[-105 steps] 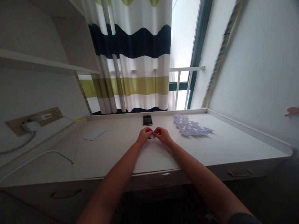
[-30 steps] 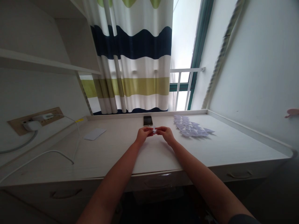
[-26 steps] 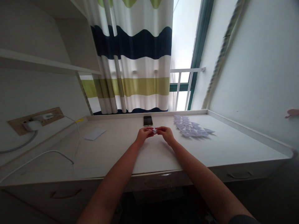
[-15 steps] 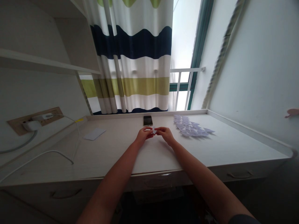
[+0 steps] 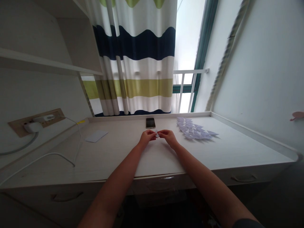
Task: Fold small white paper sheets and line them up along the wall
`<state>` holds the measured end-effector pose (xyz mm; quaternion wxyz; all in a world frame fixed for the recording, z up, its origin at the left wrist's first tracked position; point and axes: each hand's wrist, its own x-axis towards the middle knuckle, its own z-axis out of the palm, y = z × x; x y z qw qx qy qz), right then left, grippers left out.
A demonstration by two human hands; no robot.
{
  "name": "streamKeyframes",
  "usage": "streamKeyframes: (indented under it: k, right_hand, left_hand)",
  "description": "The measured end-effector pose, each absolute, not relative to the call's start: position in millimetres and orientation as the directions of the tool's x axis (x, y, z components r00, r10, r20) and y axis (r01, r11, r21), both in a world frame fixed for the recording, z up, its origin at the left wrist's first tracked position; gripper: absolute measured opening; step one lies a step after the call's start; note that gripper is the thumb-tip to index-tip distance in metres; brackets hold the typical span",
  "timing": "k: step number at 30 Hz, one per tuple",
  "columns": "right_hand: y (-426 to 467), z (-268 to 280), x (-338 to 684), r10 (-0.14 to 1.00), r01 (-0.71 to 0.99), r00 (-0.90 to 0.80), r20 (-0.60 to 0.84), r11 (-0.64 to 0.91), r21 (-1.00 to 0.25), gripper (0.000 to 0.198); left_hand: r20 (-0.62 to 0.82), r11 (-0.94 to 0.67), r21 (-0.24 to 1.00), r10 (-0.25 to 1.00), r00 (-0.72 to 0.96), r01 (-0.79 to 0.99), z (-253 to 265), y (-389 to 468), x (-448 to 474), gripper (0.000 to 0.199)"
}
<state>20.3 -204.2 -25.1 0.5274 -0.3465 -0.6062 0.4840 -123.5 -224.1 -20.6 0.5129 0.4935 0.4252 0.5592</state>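
Between my two hands is a small folded piece of white paper [image 5: 157, 134], held just above the middle of the desk. My left hand [image 5: 147, 136] pinches its left side, and my right hand [image 5: 167, 135] pinches its right side. The fingers partly cover the paper, so its exact folds are hard to make out. To the right of my hands lie several folded white paper pieces [image 5: 195, 130] with pointed ends, grouped in overlapping rows. A flat stack or sheet of white paper [image 5: 96, 136] rests on the left of the desk.
A dark-screened phone [image 5: 150, 123] lies just beyond my hands. A white cable [image 5: 79, 139] runs over the desk's left side from a wall socket [image 5: 35, 122]. Raised edging [image 5: 251, 134] borders the white desk [image 5: 123, 158]. A striped curtain [image 5: 147, 68] hangs behind it.
The fingers of both hands have shifted slightly around the small paper, and its visible shape has turned a little. The other things stay where they were.
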Motion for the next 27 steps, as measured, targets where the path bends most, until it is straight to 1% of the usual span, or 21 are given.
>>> streamKeyframes:
  k: [4, 7, 10, 15, 19, 24, 27]
  right_hand:
    - [-203.5, -26.8, 20.1, 0.918, -0.110, -0.210, 0.336, 0.319, -0.941, 0.026]
    - [-203.1, -26.9, 19.9, 0.920, -0.113, -0.206, 0.334, 0.317, -0.942, 0.024]
    - [-203.4, -25.8, 19.8, 0.924, -0.122, -0.200, 0.325, 0.306, -0.944, 0.023]
    - [-205.8, -22.2, 20.7, 0.929, -0.174, -0.200, 0.313, 0.281, -0.944, 0.025]
    - [-206.8, -20.2, 21.7, 0.936, -0.204, -0.196, 0.294, 0.254, -0.945, 0.027]
    - [-204.4, -21.8, 21.8, 0.941, -0.195, -0.163, 0.297, 0.265, -0.944, 0.023]
    - [-202.2, -24.6, 21.0, 0.938, -0.172, -0.143, 0.315, 0.290, -0.941, 0.019]
  left_hand:
    - [0.122, -0.125, 0.977, 0.992, -0.026, -0.172, -22.7, -221.4, -123.7, 0.029]
    - [0.122, -0.128, 0.974, 0.991, -0.048, -0.188, -23.1, -220.6, -123.4, 0.032]
    - [0.124, -0.131, 0.975, 0.991, -0.049, -0.182, -21.4, -221.4, -123.1, 0.031]
    - [0.154, -0.158, 0.976, 0.987, -0.039, -0.148, -15.3, -224.9, -122.8, 0.029]
    - [0.162, -0.164, 0.974, 0.986, -0.030, -0.157, -13.1, -227.6, -122.9, 0.034]
    - [0.144, -0.139, 0.978, 0.989, 0.021, -0.157, -15.4, -227.8, -123.4, 0.036]
    - [0.160, -0.157, 0.978, 0.987, 0.015, -0.138, -18.0, -226.6, -122.5, 0.038]
